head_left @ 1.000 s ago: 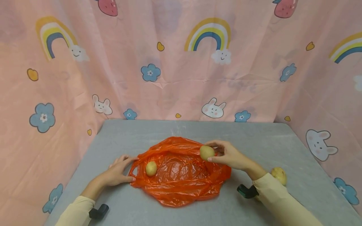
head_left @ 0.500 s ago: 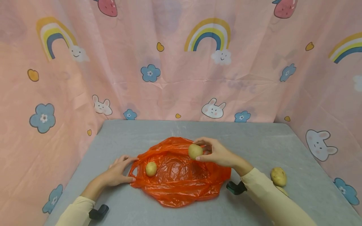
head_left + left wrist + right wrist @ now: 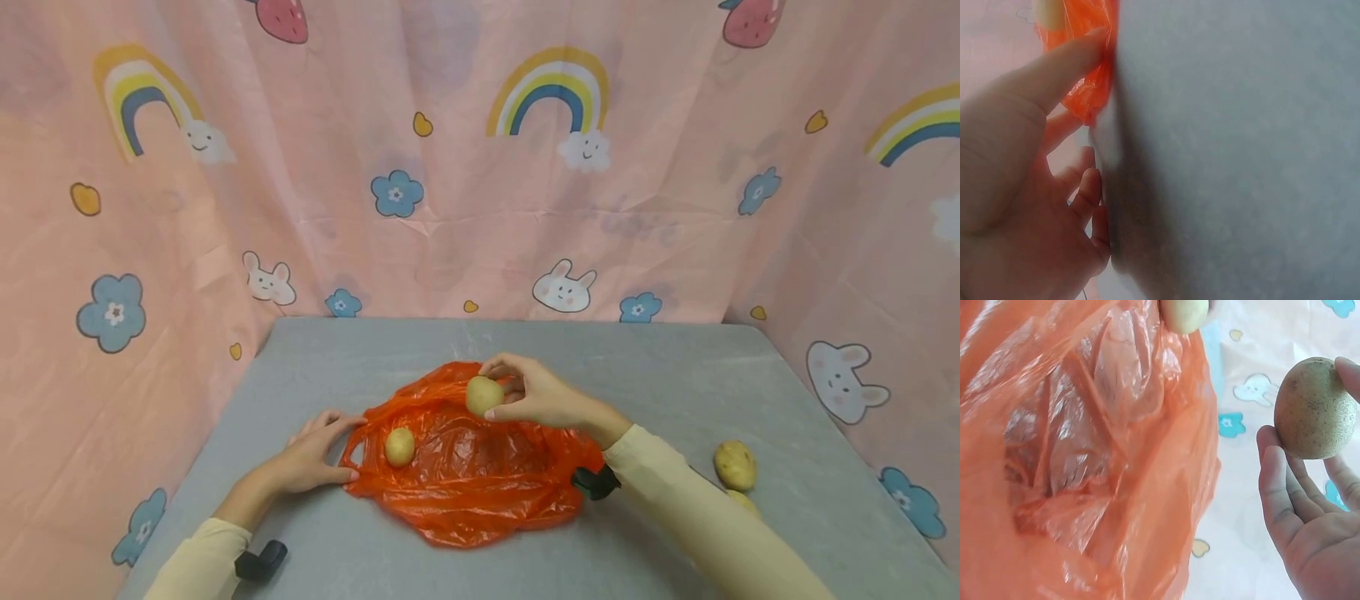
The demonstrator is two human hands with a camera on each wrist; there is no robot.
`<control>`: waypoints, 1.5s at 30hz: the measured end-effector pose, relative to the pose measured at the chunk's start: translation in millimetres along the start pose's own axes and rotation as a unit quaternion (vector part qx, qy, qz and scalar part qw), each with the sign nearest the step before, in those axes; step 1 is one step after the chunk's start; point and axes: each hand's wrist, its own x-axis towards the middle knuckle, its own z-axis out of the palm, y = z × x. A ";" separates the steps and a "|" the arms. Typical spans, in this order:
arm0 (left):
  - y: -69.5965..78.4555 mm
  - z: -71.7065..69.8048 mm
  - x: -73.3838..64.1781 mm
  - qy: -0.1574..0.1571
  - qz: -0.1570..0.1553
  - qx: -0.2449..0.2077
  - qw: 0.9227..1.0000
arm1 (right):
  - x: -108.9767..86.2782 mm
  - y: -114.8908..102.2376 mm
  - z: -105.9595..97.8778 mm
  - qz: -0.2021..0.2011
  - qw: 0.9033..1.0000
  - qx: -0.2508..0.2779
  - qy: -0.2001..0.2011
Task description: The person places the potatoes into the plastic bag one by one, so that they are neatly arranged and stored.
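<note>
An orange plastic bag lies spread on the table with its mouth facing up. One small yellowish potato rests at its left end, beside the handle hole. Above the far part of the bag my right hand holds another potato between thumb and fingertips; the right wrist view shows its brown-speckled skin. My left hand rests at the bag's left edge, thumb and forefinger spread and touching the plastic. In the left wrist view its other fingers lie loosely along the tabletop.
On the right of the grey table, a potato lies near my right sleeve, with another partly hidden behind that sleeve. A pink patterned curtain encloses the table's back and sides.
My right hand has moved left over the bag, carrying the potato. The potatoes at the right have come out from behind the sleeve. The left hand has stayed put.
</note>
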 end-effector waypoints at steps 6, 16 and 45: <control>-2.1 1.3 1.5 -0.003 -0.004 0.003 1.000 | 14.7 -0.4 9.6 -0.012 1.000 -0.006 -0.026; -2.2 0.4 0.3 -0.004 -0.002 0.002 1.000 | 32.4 -1.4 27.1 0.010 0.994 -0.098 -0.052; -2.8 0.0 0.5 -0.008 -0.004 0.003 1.000 | 64.3 2.6 75.0 0.070 0.970 -0.193 -0.127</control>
